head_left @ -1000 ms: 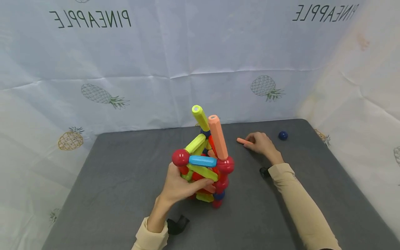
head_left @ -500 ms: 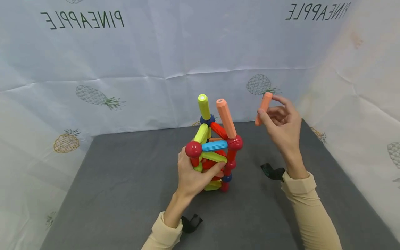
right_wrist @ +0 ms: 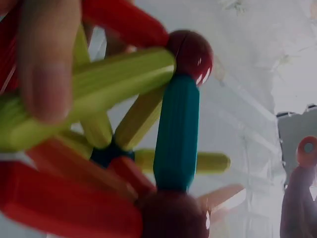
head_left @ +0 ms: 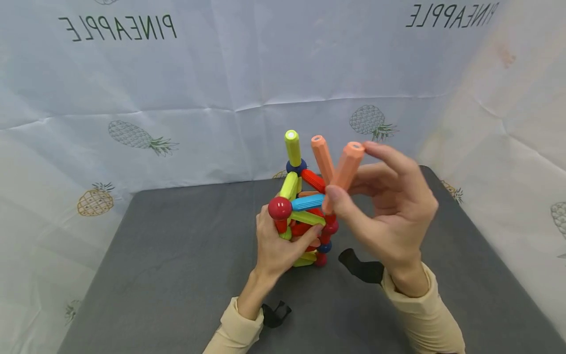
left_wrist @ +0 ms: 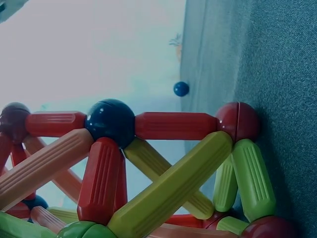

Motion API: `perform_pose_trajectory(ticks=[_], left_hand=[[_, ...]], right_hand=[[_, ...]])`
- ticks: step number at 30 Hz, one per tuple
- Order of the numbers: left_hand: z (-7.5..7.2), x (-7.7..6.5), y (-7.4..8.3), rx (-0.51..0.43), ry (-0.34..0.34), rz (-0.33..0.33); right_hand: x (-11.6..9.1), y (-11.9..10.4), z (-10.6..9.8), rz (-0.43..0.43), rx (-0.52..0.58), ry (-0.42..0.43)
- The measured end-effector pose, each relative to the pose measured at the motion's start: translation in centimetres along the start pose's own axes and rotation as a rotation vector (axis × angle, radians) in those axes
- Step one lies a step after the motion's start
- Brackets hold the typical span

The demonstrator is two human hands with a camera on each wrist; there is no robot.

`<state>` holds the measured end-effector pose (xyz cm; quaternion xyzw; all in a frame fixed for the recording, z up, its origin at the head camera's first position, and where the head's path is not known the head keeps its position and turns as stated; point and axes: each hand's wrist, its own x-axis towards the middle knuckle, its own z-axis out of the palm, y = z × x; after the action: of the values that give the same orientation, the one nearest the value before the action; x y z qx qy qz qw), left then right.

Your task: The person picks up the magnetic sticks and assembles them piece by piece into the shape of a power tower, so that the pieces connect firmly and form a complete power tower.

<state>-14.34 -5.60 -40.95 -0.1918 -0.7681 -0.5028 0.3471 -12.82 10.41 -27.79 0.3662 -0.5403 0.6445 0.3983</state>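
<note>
My left hand [head_left: 278, 250] grips a tower of magnetic rods and balls [head_left: 280, 208] from its left side. In the right wrist view a thumb [right_wrist: 47, 84] lies over one of its yellow-green rods [right_wrist: 119, 82]. At the top a yellow-green rod [head_left: 293, 150] and an orange rod [head_left: 323, 158] stick up. Between thumb and fingertips, my right hand [head_left: 395, 206] pinches a loose orange magnetic rod [head_left: 346, 169], tilted, close in front of the tower's right side. It hides the tower's upper right ball in the head view, and whether they touch I cannot tell.
A loose dark blue ball [left_wrist: 181, 89] lies on the table, beyond the tower in the left wrist view. Dark straps [head_left: 276, 314] hang at both wrists. The grey table [head_left: 185, 275] ends at a white pineapple-print cloth [head_left: 247, 73] behind.
My right hand has lifted the loose orange rod off the table and carried it left to the tower. My left hand keeps its grip; hand and tower appear slightly farther right and higher.
</note>
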Motion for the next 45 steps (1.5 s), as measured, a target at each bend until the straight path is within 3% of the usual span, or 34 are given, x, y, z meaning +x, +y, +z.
perform_pose_trajectory(ticks=[5, 10, 18, 26, 36, 38, 41, 43, 45], left_hand=[[-0.1, 0.1, -0.1, -0.001, 0.011, 0.031], [-0.2, 0.1, -0.2, 0.017, -0.001, 0.041], [-0.3, 0.0, -0.3, 0.03, -0.025, 0.034], [-0.5, 0.0, -0.3, 0.03, -0.031, 0.056], [-0.6, 0.2, -0.4, 0.028, -0.047, 0.08], [-0.8, 0.3, -0.4, 0.032, -0.072, 0.095], [-1.7, 0.6, -0.6, 0.013, -0.161, 0.123], [-3.1, 1.0, -0.7, -0.007, -0.235, 0.119], [-4.6, 1.8, -0.9, -0.061, -0.254, 0.128]], right_hand=[[-0.1, 0.0, 2.4, 0.042, -0.138, -0.149], [-0.2, 0.5, 3.8, 0.082, -0.197, -0.175], [-0.8, 1.1, 4.1, 0.058, -0.426, -0.25], [-0.9, 1.1, 4.0, 0.066, -0.482, -0.286], [-1.2, 1.3, 4.2, 0.071, -0.479, -0.271], [-1.3, 1.3, 4.2, 0.079, -0.48, -0.272], [-1.2, 0.8, 3.9, 0.109, -0.468, -0.272], [-1.1, 0.4, 3.4, 0.101, -0.465, -0.249], [-0.8, 0.0, 2.5, 0.079, -0.477, -0.197]])
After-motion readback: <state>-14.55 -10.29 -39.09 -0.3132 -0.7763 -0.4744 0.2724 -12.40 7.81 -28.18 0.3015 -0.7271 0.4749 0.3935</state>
